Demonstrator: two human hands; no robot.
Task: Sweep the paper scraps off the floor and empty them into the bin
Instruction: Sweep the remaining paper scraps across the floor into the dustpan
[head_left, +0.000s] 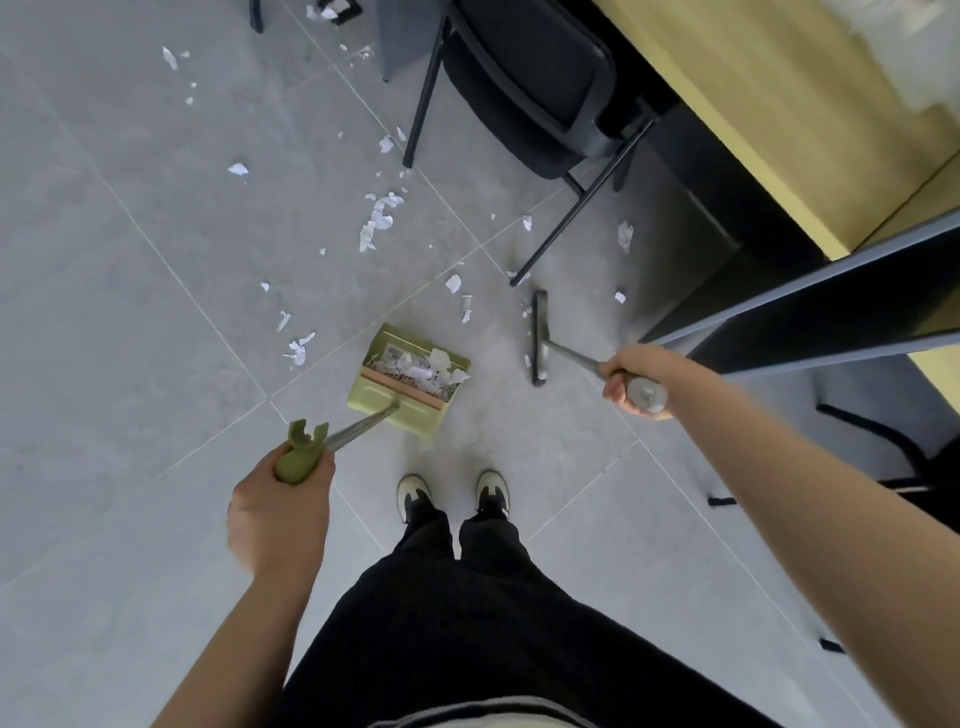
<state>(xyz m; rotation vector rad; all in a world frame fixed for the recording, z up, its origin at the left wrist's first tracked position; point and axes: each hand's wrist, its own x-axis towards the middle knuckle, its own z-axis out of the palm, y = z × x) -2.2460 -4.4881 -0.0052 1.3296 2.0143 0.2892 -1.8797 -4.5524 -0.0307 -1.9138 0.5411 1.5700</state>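
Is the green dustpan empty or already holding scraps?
Holding scraps: white paper pieces lie piled inside the green dustpan, which sits on the floor.

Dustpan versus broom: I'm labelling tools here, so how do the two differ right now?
The dustpan is light green and boxy; the broom has a narrow dark head. The dustpan holds paper scraps; the broom head carries none, sitting on bare floor. The left hand grips the dustpan's handle, the right hand the broom's. Both have long metal handles.
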